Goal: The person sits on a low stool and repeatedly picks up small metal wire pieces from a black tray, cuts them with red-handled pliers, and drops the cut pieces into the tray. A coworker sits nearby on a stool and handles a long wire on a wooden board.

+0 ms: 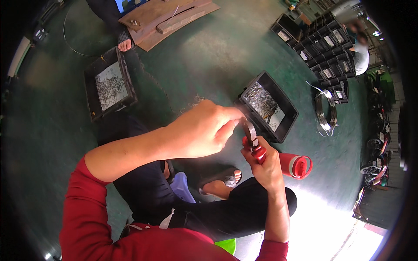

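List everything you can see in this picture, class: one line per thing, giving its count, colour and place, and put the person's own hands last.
Pliers: one, red handles, held in the right hand at centre.
Bottle: one, red, lying on the floor right of the right hand.
Open bins: two, black, holding small metal pieces; one upper left, one right of centre.
Wire coil: one, silver, on the floor at right.
Stacked crates: several, black, upper right.
Wooden boards: a few, brown, top centre.
Floor: green.
Another person: one, light top, blurred, upper right.
Stool: one, pale blue, under the legs.
Left hand: fingertips at the pliers' jaws.
Right hand: gripping the pliers' handles.
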A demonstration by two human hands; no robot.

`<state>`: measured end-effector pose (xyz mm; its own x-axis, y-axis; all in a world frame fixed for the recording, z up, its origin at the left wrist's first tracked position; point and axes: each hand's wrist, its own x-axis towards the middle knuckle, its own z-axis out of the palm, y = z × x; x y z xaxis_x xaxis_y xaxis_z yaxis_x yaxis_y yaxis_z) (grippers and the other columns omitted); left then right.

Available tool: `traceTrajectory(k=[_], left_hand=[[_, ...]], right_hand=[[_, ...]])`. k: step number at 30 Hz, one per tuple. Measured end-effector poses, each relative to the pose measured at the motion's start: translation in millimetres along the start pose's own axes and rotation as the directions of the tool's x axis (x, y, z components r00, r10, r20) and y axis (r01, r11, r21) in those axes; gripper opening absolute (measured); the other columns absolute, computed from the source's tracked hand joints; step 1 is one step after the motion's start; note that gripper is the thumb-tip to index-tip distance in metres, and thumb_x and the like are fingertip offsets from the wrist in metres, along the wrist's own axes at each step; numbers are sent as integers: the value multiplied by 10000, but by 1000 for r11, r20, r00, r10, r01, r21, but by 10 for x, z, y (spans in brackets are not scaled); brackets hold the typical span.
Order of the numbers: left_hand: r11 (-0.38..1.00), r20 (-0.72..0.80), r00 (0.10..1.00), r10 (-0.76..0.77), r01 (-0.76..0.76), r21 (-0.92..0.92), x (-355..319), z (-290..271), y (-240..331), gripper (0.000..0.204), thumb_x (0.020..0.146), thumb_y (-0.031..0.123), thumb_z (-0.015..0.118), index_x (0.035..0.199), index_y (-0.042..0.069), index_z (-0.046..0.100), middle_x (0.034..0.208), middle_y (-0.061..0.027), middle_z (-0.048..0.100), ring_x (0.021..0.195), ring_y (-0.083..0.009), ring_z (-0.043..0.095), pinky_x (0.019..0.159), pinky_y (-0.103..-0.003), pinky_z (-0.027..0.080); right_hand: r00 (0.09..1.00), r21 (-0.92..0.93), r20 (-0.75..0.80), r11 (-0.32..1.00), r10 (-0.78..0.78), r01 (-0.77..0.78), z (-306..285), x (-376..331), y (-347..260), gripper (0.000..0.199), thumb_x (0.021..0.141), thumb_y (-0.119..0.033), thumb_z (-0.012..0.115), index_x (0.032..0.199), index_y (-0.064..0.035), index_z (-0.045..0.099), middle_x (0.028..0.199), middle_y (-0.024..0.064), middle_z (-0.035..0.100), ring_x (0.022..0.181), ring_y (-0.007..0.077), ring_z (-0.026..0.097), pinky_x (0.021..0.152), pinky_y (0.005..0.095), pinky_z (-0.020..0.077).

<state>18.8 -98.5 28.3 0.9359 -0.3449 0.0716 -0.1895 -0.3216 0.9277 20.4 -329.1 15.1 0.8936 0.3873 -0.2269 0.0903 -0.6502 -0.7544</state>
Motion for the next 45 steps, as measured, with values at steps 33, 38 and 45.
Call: traceTrajectory(k=[33, 38, 45], left_hand=[[980, -171, 976, -138, 109, -169, 82, 141, -24, 183, 956, 38, 442, 1018, -46, 593, 660, -86, 639, 597, -126, 649, 519, -268, 498], [859, -208, 942, -263, 130, -495, 242, -39, -100, 240, 1007, 150, 470, 1083, -27, 612, 944, -113, 683, 886, -187, 689, 692, -287, 552], [723, -213, 955, -206, 2, -691, 296, -39, -95, 342, 1003, 252, 501, 1206, -10, 587, 1147, -153, 642, 1061, -272, 650, 886, -367, 535]], right_hand=[[936, -162, -254, 965, -242, 206, 186, 220, 131, 227, 830, -5, 665, 1038, -6, 572, 823, 125, 625, 746, 256, 637, 693, 334, 494], [989, 223, 95, 966, 112, -131, -6, 142, -6, 320, 890, -80, 615, 1198, -14, 555, 873, 57, 664, 801, 136, 619, 762, 283, 486], [815, 690, 569, 604, -111, -399, -68, 63, -101, 551, 910, -242, 655, 1321, 51, 434, 1093, 144, 629, 1038, 266, 624, 854, 373, 520]])
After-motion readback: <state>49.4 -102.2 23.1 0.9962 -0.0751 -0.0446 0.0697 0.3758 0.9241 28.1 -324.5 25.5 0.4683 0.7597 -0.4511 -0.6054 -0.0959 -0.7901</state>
